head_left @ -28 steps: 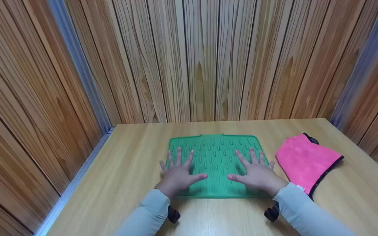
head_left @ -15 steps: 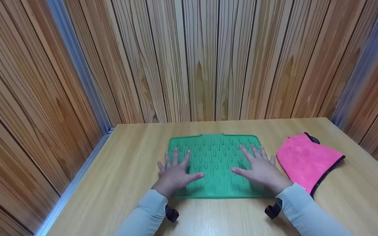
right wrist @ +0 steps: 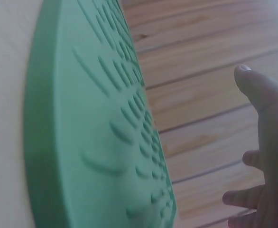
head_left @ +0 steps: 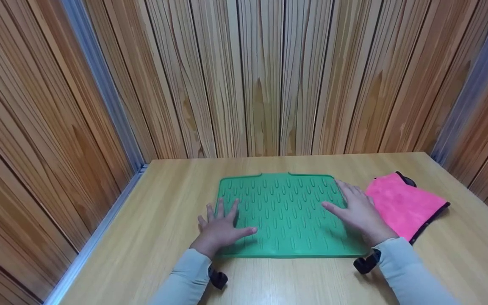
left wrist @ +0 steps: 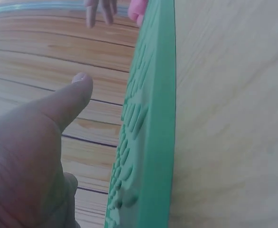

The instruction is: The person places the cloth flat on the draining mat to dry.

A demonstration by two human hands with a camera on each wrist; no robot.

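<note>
Both hands lie flat with fingers spread on the green ribbed mat (head_left: 284, 214) at the centre of the worktop (head_left: 142, 237), left hand (head_left: 218, 228) at its left edge, right hand (head_left: 358, 212) at its right edge beside the pink cloth (head_left: 409, 205), apparently smoothing it down; next comes gripping an edge, I judge.

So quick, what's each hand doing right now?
Left hand: open, flat on the green mat.
Right hand: open, at the mat's right edge, holding nothing.

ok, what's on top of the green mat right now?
Both hands lie flat on the mat: left hand at its left edge, right hand over its right edge. Nothing else shows on the ribbed top. The parts under the palms are covered.
</note>
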